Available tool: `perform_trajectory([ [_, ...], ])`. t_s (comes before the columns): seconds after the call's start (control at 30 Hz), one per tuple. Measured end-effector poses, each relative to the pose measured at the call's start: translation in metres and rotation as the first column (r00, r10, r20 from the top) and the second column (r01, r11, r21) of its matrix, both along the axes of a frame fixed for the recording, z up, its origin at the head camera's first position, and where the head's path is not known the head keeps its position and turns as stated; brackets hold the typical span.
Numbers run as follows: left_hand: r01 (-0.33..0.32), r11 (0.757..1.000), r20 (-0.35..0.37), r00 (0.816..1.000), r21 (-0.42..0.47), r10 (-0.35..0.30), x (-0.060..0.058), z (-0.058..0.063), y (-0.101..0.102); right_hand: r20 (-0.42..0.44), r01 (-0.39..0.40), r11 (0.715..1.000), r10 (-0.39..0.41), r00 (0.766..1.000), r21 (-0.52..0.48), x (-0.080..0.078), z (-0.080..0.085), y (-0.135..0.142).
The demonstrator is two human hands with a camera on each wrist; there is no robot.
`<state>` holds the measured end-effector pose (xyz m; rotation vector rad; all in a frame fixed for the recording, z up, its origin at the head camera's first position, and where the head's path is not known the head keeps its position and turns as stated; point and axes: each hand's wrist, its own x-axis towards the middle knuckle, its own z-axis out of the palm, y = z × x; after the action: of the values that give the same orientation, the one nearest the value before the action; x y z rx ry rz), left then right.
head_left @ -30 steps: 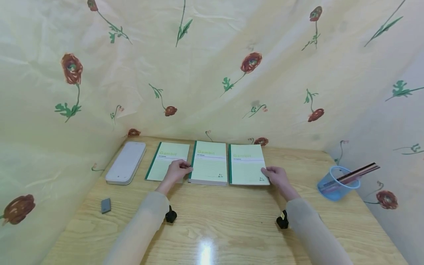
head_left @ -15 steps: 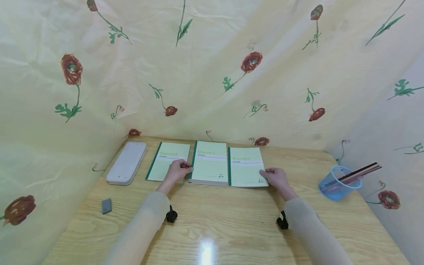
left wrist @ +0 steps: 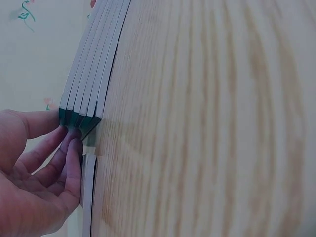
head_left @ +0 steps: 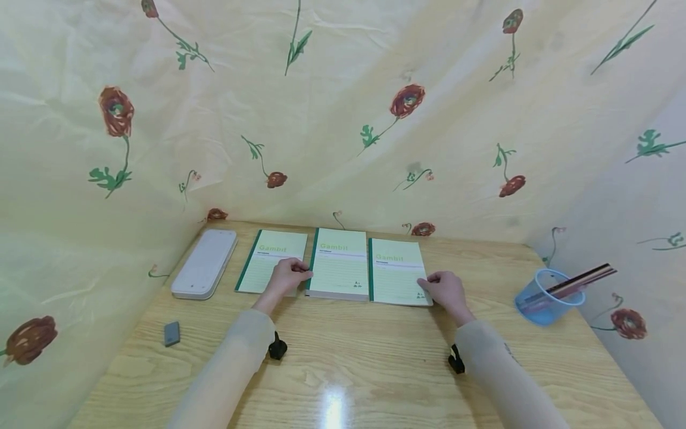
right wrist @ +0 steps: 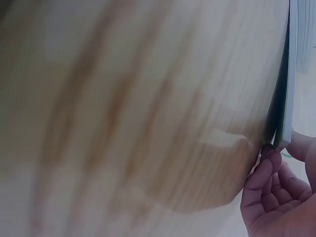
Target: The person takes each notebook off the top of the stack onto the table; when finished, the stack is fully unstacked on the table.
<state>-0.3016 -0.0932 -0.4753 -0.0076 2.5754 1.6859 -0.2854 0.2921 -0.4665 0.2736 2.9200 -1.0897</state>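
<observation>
Three pale green Gambit notebook piles with dark green spines lie in a row in the head view. My left hand (head_left: 286,277) is at the spine of the middle stack of notebooks (head_left: 340,262), thumb and curled fingers holding its near left corner; several layers show in the left wrist view. This hand partly covers the left notebook (head_left: 276,244). My right hand (head_left: 446,292) pinches the right notebook (head_left: 395,271) at its near right corner, thumb on the cover and fingers beneath. In the right wrist view that notebook's edge is lifted slightly off the table.
A white case (head_left: 205,265) lies at the far left, with a small grey block (head_left: 171,333) nearer on the wooden table (head_left: 375,369). At the right stands a blue cup (head_left: 549,298) holding several pencil-like sticks (head_left: 581,280). A flowered cloth (head_left: 343,119) hangs behind.
The right notebook has slid a little toward me, in my right hand's hold, so its near edge is now lower than the middle stack's. My left hand has stayed in place.
</observation>
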Motion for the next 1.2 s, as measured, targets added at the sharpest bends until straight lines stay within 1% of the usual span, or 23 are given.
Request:
perform_trajectory([
  [0.13,-0.001,1.0,-0.001,1.0,0.001,0.001,0.0,0.001,0.0,-0.004,0.012,1.0,-0.012,1.0,0.006,0.0,-0.001,0.0],
  [0.23,-0.002,1.0,0.0,1.0,0.002,0.002,0.001,0.002,0.0,0.0,0.028,1.0,-0.028,1.0,-0.008,-0.001,-0.001,-0.001],
  [0.4,-0.001,1.0,-0.001,1.0,0.002,0.001,0.001,0.002,0.0,-0.006,0.025,1.0,-0.025,1.0,-0.009,-0.002,-0.001,0.0],
  [0.57,-0.003,1.0,0.005,1.0,-0.001,0.003,0.0,0.002,0.0,-0.051,0.015,1.0,-0.015,0.999,0.002,-0.005,-0.001,0.002],
  [0.77,0.007,1.0,0.004,1.0,-0.001,-0.007,0.0,0.001,0.0,-0.091,0.007,0.999,-0.011,0.996,-0.044,-0.011,0.005,0.0],
  [0.87,0.01,1.0,0.006,1.0,-0.002,-0.01,0.0,0.0,-0.003,-0.097,-0.01,0.999,0.006,0.995,-0.045,-0.016,0.011,-0.008],
  [1.0,-0.001,1.0,0.002,1.0,-0.013,0.001,0.002,0.0,-0.006,-0.097,-0.059,0.997,0.054,0.994,-0.044,-0.024,0.018,-0.029],
  [1.07,-0.006,1.0,0.004,1.0,-0.014,0.006,0.002,0.0,-0.006,-0.108,-0.079,0.996,0.075,0.991,-0.033,-0.027,0.02,-0.041],
  [1.2,0.008,1.0,0.003,1.0,-0.011,-0.008,0.002,0.0,-0.005,-0.129,-0.103,0.994,0.099,0.987,-0.028,-0.029,0.021,-0.063],
])
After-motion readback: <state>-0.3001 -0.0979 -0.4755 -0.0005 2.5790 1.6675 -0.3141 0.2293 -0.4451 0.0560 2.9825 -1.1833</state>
